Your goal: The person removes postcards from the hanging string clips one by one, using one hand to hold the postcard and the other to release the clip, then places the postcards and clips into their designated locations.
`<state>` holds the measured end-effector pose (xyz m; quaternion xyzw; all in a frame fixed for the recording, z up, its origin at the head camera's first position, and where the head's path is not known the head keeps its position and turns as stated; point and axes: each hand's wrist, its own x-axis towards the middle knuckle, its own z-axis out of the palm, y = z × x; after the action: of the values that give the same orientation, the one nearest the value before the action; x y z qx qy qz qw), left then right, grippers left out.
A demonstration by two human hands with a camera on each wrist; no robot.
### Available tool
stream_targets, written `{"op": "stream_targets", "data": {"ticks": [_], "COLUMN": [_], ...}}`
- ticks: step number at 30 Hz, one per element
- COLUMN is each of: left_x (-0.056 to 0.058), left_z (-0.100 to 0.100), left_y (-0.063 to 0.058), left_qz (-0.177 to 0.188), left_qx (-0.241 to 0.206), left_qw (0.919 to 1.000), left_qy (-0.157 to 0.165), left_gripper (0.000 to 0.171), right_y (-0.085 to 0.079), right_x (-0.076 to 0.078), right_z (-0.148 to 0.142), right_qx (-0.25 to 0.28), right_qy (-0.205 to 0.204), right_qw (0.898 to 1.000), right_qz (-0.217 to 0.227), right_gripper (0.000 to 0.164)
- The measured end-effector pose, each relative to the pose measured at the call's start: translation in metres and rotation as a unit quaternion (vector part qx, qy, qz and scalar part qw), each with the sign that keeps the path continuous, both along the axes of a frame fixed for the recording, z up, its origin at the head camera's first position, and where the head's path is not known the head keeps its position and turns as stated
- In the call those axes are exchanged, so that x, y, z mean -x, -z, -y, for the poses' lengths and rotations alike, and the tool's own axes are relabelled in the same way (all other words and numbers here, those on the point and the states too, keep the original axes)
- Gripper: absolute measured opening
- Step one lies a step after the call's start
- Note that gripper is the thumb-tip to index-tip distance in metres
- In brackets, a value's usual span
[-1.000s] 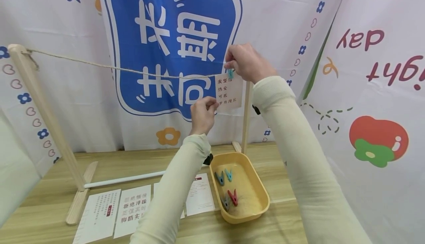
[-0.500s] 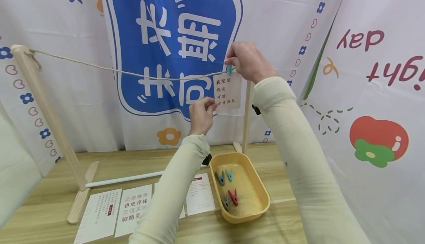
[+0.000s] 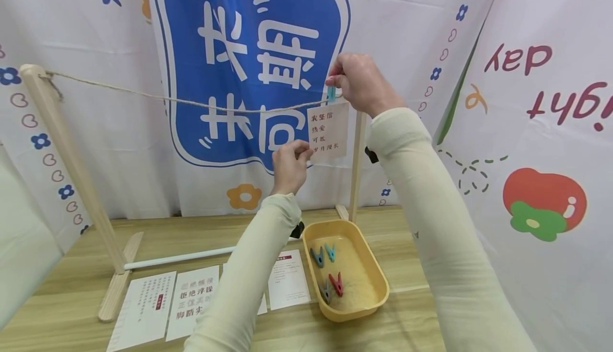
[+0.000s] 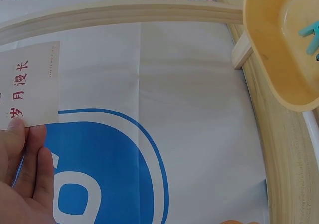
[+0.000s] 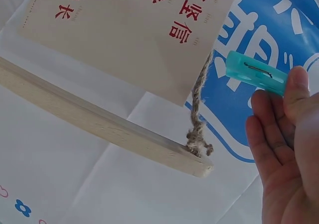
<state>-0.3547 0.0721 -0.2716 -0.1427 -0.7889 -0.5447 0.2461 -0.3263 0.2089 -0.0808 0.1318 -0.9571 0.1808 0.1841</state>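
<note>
My left hand [image 3: 289, 168] pinches the lower left corner of a small pale card [image 3: 328, 131] with red lettering. In the left wrist view, the thumb [image 4: 16, 127] lies over the card's edge. My right hand [image 3: 367, 83] pinches a turquoise clothespin [image 5: 251, 72] by its handle end, just above the card. The right wrist view shows the clothespin's nose apart from the card's top edge. Twine [image 3: 191, 103] runs across at the card's top edge, and part of it is hidden behind the card in the right wrist view.
Wooden posts [image 3: 72, 165] hold the twine at both ends. A yellow tray [image 3: 366, 256] below holds several clothespins, among them a red one [image 3: 337, 284]. Printed cards [image 3: 146, 309] lie on the table beside a white rod [image 3: 182, 258]. A printed cloth [image 3: 397, 32] hangs behind.
My right hand has risen slightly with the clothespin, which has moved up off the card's top edge. My left hand, still pinching the card, has shifted a little to the left.
</note>
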Motion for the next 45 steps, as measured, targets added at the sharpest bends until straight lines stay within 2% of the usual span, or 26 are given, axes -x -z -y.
{"op": "stream_targets", "data": {"ticks": [4, 15, 23, 28, 45], "left_x": [-0.001, -0.005, -0.008, -0.009, -0.008], "left_z": [0.001, 0.008, 0.014, 0.015, 0.025], "left_y": [0.000, 0.001, 0.002, 0.005, 0.011], "left_qz": [0.006, 0.026, 0.011, 0.024, 0.018], "left_qx": [-0.001, 0.002, 0.009, 0.012, 0.024], "left_qw": [1.0000, 0.9996, 0.9998, 0.9994, 0.9995], "left_qy": [0.005, 0.014, 0.013, 0.020, 0.007], "left_gripper": [0.010, 0.012, 0.011, 0.012, 0.010], "right_y": [-0.001, 0.003, 0.007, 0.011, 0.024], "right_x": [-0.003, -0.007, -0.005, -0.004, -0.007], "right_z": [0.000, -0.008, -0.010, -0.013, -0.013], "right_qx": [0.000, -0.010, -0.021, -0.031, -0.060], "right_qy": [0.002, -0.027, -0.026, -0.026, -0.051], "right_qw": [1.000, 0.999, 0.999, 0.999, 0.997], "right_qz": [-0.001, 0.021, 0.027, 0.027, 0.006], "right_gripper": [0.017, 0.021, 0.030, 0.036, 0.025]}}
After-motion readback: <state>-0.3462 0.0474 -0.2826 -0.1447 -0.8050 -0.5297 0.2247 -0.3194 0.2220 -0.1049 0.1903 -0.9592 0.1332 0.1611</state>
